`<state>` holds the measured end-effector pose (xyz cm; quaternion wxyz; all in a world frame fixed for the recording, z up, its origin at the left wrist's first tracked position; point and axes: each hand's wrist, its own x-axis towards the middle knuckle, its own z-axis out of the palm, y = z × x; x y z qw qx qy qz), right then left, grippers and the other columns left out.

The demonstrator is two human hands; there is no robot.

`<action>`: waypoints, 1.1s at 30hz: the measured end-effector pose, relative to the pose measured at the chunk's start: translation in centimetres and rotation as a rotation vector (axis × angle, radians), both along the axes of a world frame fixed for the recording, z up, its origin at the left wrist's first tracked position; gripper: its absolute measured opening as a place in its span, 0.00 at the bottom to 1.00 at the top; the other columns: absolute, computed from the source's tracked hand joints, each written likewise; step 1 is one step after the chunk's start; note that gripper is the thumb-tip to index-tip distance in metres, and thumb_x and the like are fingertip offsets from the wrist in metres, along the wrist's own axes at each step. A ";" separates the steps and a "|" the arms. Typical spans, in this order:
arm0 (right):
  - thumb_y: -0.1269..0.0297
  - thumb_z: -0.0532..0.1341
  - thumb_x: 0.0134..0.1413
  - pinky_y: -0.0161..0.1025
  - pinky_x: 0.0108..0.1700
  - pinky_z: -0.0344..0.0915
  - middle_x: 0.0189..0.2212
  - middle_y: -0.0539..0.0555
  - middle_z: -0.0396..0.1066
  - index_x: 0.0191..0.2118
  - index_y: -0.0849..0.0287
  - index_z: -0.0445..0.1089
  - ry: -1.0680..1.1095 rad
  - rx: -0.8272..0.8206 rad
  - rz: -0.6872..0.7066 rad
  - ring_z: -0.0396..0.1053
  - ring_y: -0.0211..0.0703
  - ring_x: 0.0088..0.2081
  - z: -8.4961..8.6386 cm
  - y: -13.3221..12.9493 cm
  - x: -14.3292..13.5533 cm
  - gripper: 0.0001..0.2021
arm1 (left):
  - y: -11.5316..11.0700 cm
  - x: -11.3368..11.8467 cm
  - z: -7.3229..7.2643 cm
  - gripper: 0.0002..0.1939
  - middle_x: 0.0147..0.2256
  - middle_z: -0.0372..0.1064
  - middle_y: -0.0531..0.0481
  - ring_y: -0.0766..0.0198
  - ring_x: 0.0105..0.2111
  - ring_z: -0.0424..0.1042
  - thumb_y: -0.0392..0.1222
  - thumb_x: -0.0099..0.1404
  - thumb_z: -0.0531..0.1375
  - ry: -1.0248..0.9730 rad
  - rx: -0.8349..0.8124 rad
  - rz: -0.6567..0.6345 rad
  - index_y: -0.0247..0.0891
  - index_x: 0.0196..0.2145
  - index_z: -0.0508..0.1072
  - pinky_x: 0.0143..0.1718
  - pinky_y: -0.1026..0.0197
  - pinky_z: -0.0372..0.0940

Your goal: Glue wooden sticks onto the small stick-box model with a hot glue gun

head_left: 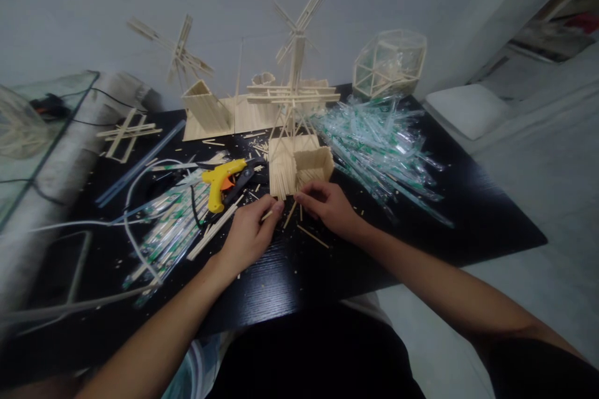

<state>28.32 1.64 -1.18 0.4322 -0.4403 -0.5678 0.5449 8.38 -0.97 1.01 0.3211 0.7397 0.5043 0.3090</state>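
Note:
My left hand [250,227] is closed, thumb and forefinger pinching a short wooden stick [266,216] above the black table. Opposite it, my right hand [331,207] has its fingertips drawn together at the front edge of the windmill model's wooden base [282,159]; what they hold, if anything, is hard to make out. Just below those fingertips is a thin loose stick [289,216]. On the base stands a low box [314,163] of upright sticks, open at the top. Behind it rises the stick windmill [296,65] with crossed blades.
A yellow glue gun [223,181] lies left of the base, by black-handled pliers [246,179]. Plastic-wrapped sticks [173,218] and a heap of clear wrappers [384,143] flank the work. Behind are a second windmill [180,53] and a faceted frame [390,62]. A white cable [128,199] loops at left.

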 end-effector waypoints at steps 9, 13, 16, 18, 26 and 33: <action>0.48 0.68 0.54 0.33 0.27 0.58 0.21 0.46 0.66 0.29 0.60 0.72 -0.032 0.033 0.038 0.60 0.34 0.24 0.0 -0.2 -0.2 0.18 | 0.3 0.1 -0.6 0.09 0.33 0.74 0.52 0.66 0.31 0.70 0.46 0.67 0.65 -0.075 0.047 -0.021 0.38 0.35 0.76 0.33 0.65 0.61; 0.55 0.68 0.55 0.34 0.31 0.61 0.25 0.49 0.71 0.31 0.60 0.73 -0.039 0.064 0.106 0.65 0.36 0.27 -0.1 -0.2 -0.1 0.13 | 0.4 0.2 -1.0 0.10 0.29 0.73 0.54 0.66 0.30 0.70 0.46 0.68 0.64 -0.082 -0.024 -0.082 0.38 0.32 0.76 0.34 0.64 0.62; 0.58 0.67 0.56 0.34 0.33 0.62 0.26 0.49 0.72 0.32 0.61 0.74 -0.050 0.085 0.138 0.66 0.37 0.29 -0.1 -0.3 0.0 0.10 | 0.4 0.1 -1.0 0.10 0.29 0.73 0.54 0.66 0.30 0.70 0.46 0.69 0.62 -0.088 -0.073 -0.112 0.38 0.34 0.77 0.34 0.64 0.61; 0.59 0.67 0.56 0.34 0.33 0.62 0.26 0.49 0.72 0.32 0.61 0.74 -0.048 0.100 0.133 0.66 0.37 0.29 -0.1 -0.3 0.0 0.10 | 0.4 0.0 -1.0 0.10 0.29 0.73 0.55 0.66 0.30 0.69 0.46 0.70 0.61 -0.101 -0.108 -0.113 0.38 0.35 0.78 0.33 0.65 0.61; 0.55 0.67 0.57 0.34 0.33 0.63 0.24 0.49 0.72 0.31 0.61 0.75 -0.047 0.092 0.145 0.67 0.37 0.28 0.1 -0.2 0.3 0.13 | 0.4 -0.2 -0.5 0.14 0.31 0.73 0.53 0.65 0.33 0.70 0.48 0.72 0.57 -0.135 -0.185 -0.170 0.37 0.36 0.77 0.36 0.65 0.63; 0.55 0.67 0.57 0.33 0.30 0.61 0.23 0.49 0.72 0.31 0.61 0.76 -0.033 0.062 0.150 0.66 0.36 0.26 0.2 -0.1 0.3 0.13 | 0.4 -0.4 -0.3 0.11 0.33 0.76 0.53 0.65 0.33 0.72 0.44 0.72 0.58 -0.100 -0.134 -0.196 0.38 0.37 0.78 0.36 0.65 0.64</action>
